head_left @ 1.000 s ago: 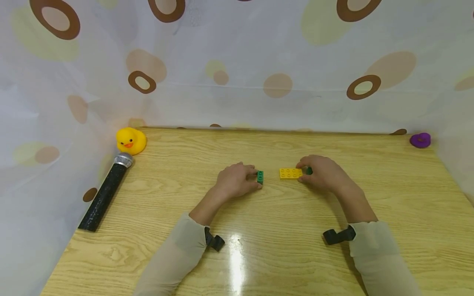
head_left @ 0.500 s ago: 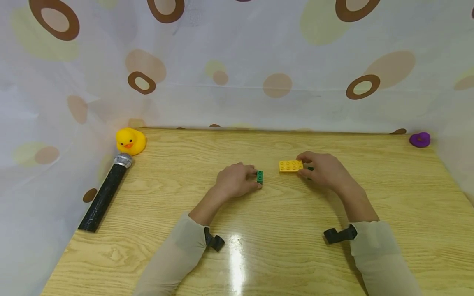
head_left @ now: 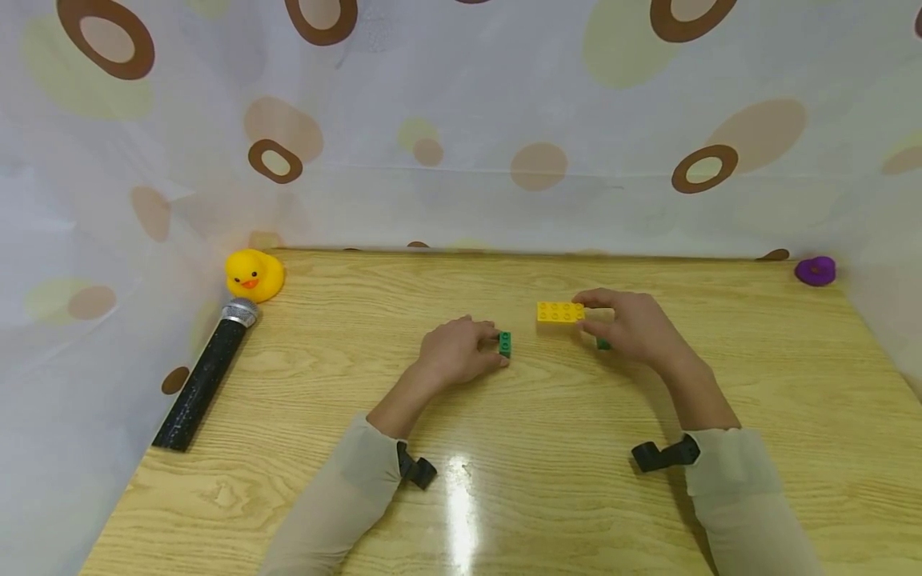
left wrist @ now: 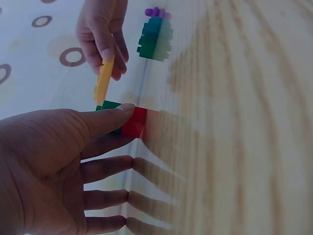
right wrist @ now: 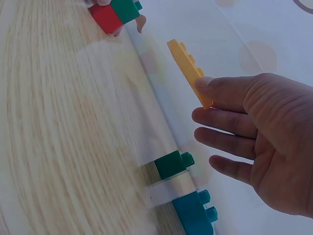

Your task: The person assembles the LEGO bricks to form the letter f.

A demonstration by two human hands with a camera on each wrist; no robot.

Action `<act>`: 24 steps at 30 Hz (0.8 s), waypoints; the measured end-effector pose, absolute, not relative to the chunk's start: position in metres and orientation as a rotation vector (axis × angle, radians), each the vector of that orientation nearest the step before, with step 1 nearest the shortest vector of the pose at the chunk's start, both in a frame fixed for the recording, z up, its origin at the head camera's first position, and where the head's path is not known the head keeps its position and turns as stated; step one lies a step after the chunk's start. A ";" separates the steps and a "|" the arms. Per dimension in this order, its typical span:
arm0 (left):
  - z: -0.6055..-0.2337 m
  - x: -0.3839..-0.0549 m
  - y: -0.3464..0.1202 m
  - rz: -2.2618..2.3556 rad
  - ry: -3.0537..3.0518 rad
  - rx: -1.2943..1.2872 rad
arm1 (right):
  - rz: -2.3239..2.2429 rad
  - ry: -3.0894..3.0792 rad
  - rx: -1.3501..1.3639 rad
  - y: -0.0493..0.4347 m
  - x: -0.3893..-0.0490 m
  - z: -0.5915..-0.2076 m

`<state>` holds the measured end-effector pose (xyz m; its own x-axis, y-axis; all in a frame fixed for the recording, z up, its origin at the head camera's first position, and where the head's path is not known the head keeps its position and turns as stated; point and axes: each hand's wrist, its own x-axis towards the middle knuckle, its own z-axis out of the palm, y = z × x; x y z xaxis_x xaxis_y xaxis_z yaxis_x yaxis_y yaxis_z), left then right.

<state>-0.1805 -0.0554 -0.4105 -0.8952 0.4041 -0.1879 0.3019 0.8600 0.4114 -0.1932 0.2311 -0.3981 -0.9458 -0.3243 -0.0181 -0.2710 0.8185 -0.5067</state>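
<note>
In the head view my left hand (head_left: 455,350) pinches a small stack, a green brick (head_left: 505,344) on top of a red brick (left wrist: 134,126). The red one stands on the table. My right hand (head_left: 630,324) pinches one end of a flat yellow brick (head_left: 556,312) with studs facing up. The right wrist view shows that yellow brick raised off the tabletop, its free end pointing toward the stack. Below the right hand stand another green brick (right wrist: 171,165) and a teal brick (right wrist: 195,214), mostly hidden by the hand in the head view.
A yellow rubber duck (head_left: 255,275) and a black microphone (head_left: 205,376) lie along the left side of the wooden table (head_left: 547,496). At the far right corner is a small purple toy (head_left: 816,271). A patterned sheet (head_left: 461,104) walls the back and sides.
My right hand has raised the yellow brick and moved it away from me and slightly left, uncovering more of the green brick below. The left hand stays in place.
</note>
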 end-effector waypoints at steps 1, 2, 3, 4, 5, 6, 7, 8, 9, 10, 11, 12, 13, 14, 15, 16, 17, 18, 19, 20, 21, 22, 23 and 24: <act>-0.411 -0.181 -0.055 0.546 2.767 0.533 | -0.788 2.897 -0.478 0.231 -0.193 -0.398; -0.411 -0.181 -0.055 0.545 2.767 0.530 | -0.793 2.899 -0.479 0.230 -0.193 -0.397; -0.411 -0.181 -0.055 0.545 2.766 0.526 | -0.803 2.898 -0.480 0.230 -0.193 -0.397; -0.411 -0.181 -0.055 0.546 2.765 0.524 | -0.812 2.899 -0.479 0.230 -0.193 -0.397; -0.411 -0.181 -0.055 0.547 2.764 0.523 | -0.822 2.901 -0.478 0.229 -0.192 -0.396; -0.411 -0.181 -0.055 0.548 2.763 0.522 | -0.834 2.901 -0.479 0.229 -0.192 -0.396; -0.411 -0.181 -0.055 0.549 2.763 0.521 | -0.844 2.903 -0.483 0.229 -0.191 -0.396; -0.411 -0.181 -0.056 0.550 2.762 0.522 | -0.856 2.904 -0.487 0.228 -0.191 -0.395; -0.411 -0.181 -0.056 0.550 2.762 0.522 | -0.869 2.905 -0.491 0.228 -0.190 -0.395; -0.412 -0.182 -0.056 0.549 2.764 0.523 | -0.882 2.906 -0.494 0.227 -0.190 -0.394; -0.412 -0.182 -0.056 0.545 2.765 0.523 | -0.896 2.906 -0.501 0.226 -0.189 -0.394; -0.412 -0.182 -0.056 0.541 2.767 0.523 | -0.911 2.903 -0.507 0.225 -0.189 -0.393; -0.412 -0.182 -0.056 0.536 2.769 0.521 | -0.924 2.899 -0.511 0.224 -0.189 -0.393; -0.412 -0.182 -0.056 0.533 2.770 0.521 | -0.941 2.893 -0.512 0.223 -0.188 -0.393; -0.412 -0.182 -0.056 0.528 2.771 0.520 | -0.960 2.885 -0.517 0.222 -0.188 -0.393; -0.412 -0.182 -0.056 0.524 2.772 0.519 | -0.977 2.878 -0.521 0.220 -0.188 -0.394; -0.412 -0.182 -0.056 0.520 2.771 0.517 | -0.991 2.872 -0.528 0.219 -0.188 -0.394; -0.412 -0.183 -0.056 0.519 2.770 0.517 | -1.002 2.866 -0.538 0.217 -0.188 -0.394; -0.412 -0.183 -0.056 0.518 2.768 0.517 | -1.010 2.865 -0.551 0.215 -0.188 -0.395; -0.412 -0.183 -0.056 0.517 2.767 0.517 | -1.015 2.864 -0.563 0.213 -0.187 -0.396; -0.412 -0.183 -0.056 0.515 2.767 0.518 | -1.020 2.866 -0.580 0.211 -0.187 -0.396; -0.412 -0.183 -0.056 0.514 2.768 0.519 | -1.020 2.868 -0.595 0.209 -0.187 -0.396; -0.411 -0.183 -0.056 0.512 2.770 0.521 | -1.017 2.870 -0.609 0.207 -0.186 -0.397; -0.411 -0.183 -0.056 0.508 2.773 0.524 | -1.014 2.873 -0.623 0.205 -0.186 -0.397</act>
